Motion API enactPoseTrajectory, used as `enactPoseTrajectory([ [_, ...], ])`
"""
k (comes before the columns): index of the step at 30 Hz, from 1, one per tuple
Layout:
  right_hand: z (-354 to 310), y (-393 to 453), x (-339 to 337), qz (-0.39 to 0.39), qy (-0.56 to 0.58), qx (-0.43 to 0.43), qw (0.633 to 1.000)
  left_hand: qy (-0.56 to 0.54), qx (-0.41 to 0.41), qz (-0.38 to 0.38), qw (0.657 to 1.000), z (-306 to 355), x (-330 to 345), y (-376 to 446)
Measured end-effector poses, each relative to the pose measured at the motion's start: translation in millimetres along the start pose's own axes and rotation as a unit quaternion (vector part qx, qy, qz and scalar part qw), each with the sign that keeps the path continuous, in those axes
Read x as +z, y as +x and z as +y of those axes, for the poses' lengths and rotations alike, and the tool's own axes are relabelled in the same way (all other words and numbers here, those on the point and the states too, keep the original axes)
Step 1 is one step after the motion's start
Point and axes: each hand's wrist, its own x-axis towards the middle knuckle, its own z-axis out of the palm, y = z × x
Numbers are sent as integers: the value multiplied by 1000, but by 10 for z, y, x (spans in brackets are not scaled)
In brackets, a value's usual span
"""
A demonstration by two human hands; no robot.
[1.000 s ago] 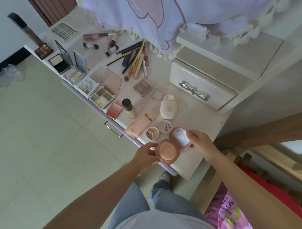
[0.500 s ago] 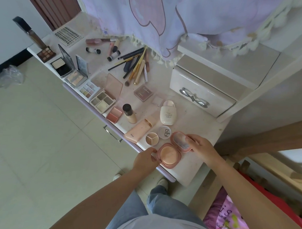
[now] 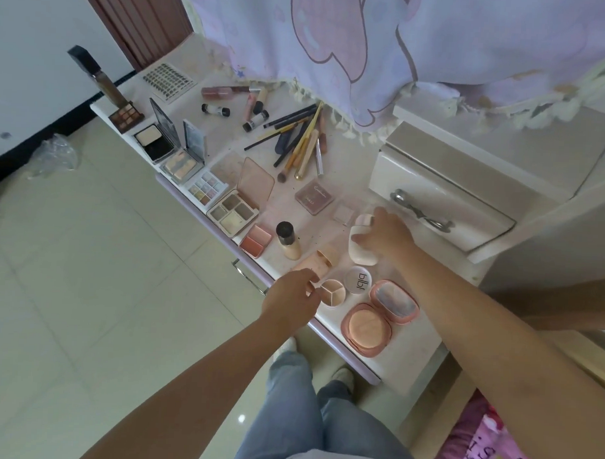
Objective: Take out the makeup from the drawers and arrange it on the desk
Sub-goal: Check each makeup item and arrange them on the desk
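The open pink compact [image 3: 376,322] lies flat at the near end of the white desk [image 3: 414,353], with neither hand on it. My right hand [image 3: 385,234] reaches past it and grips a cream bottle with a pink cap [image 3: 359,253] that lies in front of the small drawer [image 3: 442,213]. My left hand [image 3: 292,296] hovers at the desk's front edge, fingers loosely curled and holding nothing, beside a round three-colour pot [image 3: 333,292] and over the end of a peach case [image 3: 319,259]. A round white lid [image 3: 358,280] lies next to the pot.
Along the desk lie several open palettes [image 3: 233,211], a foundation bottle [image 3: 287,241], a pile of brushes [image 3: 300,140] and small tubes [image 3: 255,119]. A lilac fringed cloth [image 3: 369,42] hangs over the back. The small drawer is shut. Tiled floor lies to the left.
Both hands let go of the pink compact, which now rests open on the desk. My right hand moved forward onto the cream bottle; my left hand shifted left toward the round pot.
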Motion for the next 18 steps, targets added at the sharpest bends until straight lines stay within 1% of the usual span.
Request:
enactPoseTrajectory([
  [2,-57,135,34,7,17,40,999,-4,16,-2,1000,5,-89,45],
  [4,-81,195,49,2,34,54,998,-5,33,-14,999,-13,-157,76],
  [6,-76,213,50,4,77,62,995,-12,46,-29,998,-37,-205,108],
  [8,-54,181,-6,24,121,69,990,-17,63,-47,997,-41,-225,140],
  [12,-8,-62,-306,75,142,79,984,-26,107,-92,990,100,-188,244],
  [13,3,-161,-407,87,181,88,976,-26,121,-94,988,177,-171,289],
  [15,5,-402,-628,102,303,105,942,-19,170,-76,982,386,-158,381],
  [17,-28,-680,-859,109,397,116,904,-17,256,-37,966,660,-213,447],
  [18,-50,-814,-971,112,432,120,887,-21,313,-13,949,810,-267,463],
])
